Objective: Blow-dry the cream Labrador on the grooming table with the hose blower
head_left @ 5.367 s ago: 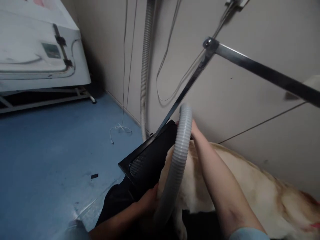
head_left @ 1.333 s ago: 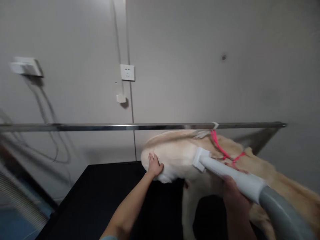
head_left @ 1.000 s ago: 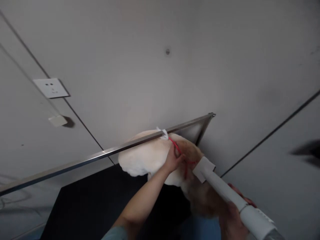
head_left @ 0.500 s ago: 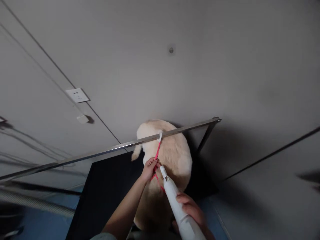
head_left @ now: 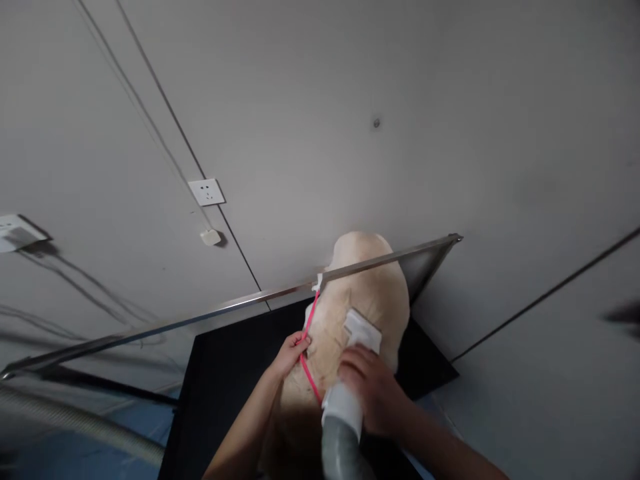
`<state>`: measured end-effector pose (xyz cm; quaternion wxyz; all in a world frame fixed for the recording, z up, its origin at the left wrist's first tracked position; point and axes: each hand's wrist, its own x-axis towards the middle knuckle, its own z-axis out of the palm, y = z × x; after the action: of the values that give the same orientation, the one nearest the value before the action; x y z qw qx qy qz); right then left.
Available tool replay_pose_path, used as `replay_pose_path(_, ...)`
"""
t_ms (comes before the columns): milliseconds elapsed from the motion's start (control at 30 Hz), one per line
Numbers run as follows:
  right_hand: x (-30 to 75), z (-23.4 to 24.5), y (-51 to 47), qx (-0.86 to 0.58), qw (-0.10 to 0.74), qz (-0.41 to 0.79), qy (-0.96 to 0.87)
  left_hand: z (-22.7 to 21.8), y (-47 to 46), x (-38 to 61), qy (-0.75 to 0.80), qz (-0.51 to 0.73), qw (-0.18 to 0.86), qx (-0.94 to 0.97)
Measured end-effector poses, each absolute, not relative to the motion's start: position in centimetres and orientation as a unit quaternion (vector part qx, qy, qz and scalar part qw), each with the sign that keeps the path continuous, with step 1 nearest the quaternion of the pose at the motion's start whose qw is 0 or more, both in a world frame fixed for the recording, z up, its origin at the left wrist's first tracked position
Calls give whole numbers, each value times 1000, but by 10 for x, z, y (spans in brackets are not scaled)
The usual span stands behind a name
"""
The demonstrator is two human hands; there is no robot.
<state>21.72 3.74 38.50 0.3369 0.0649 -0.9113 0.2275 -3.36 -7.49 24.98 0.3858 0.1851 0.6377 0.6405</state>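
A pale cream, furry animal, seemingly a dog [head_left: 373, 293], is on a black table [head_left: 235, 360], its back toward me. A pink leash [head_left: 311, 313] runs down to it from a metal bar. My left hand [head_left: 291, 353] pinches the leash partway along, at the animal's left side. My right hand [head_left: 363, 377] is wrapped round a white hose nozzle [head_left: 363, 330] with a wide, flat end. That end lies over the fur of the back, and whether it touches is hard to tell. A grey hose [head_left: 340, 447] leads from the nozzle toward me.
The metal bar [head_left: 250, 300] crosses above the table, with a white tie [head_left: 319, 282] on it. Behind stands a grey wall with a socket [head_left: 207, 192] and hanging cables. A ribbed hose [head_left: 85, 420] lies at lower left, above blue floor.
My right hand has moved the nozzle forward onto the animal's back and turned it, so its wide end shows. My left hand stays on the leash, slightly lower. The animal's body has shifted right.
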Motion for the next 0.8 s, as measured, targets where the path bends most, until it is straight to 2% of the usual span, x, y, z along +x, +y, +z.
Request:
replay_pose_path(100, 189, 380, 8, 58, 290, 252, -921, 233, -106, -66, 647, 608, 408, 215)
replay_pose_path(167, 167, 381, 8, -8, 326, 260, -909, 224, -127, -86, 653, 583, 426, 229)
replay_pose_path(267, 130, 383, 14, -130, 425, 283, -850, 216, -155, -110, 661, 564, 434, 236)
replay_pose_path(300, 117, 381, 10, -144, 430, 294, -841, 216, -163, -117, 666, 566, 428, 230)
replay_pose_path(433, 71, 359, -25, -31, 353, 340, -871, 224, -190, -140, 664, 595, 392, 226)
replay_pose_path(467, 63, 352, -32, -8, 357, 366, -859, 227, -195, -144, 660, 605, 381, 234)
replay_pose_path(600, 48, 328, -45, -102, 446, 435, -775, 232, -212, -151, 622, 662, 360, 213)
replay_pose_path(800, 54, 296, -105, -68, 396, 521, -753, 219, -235, -149, 564, 763, 313, 46)
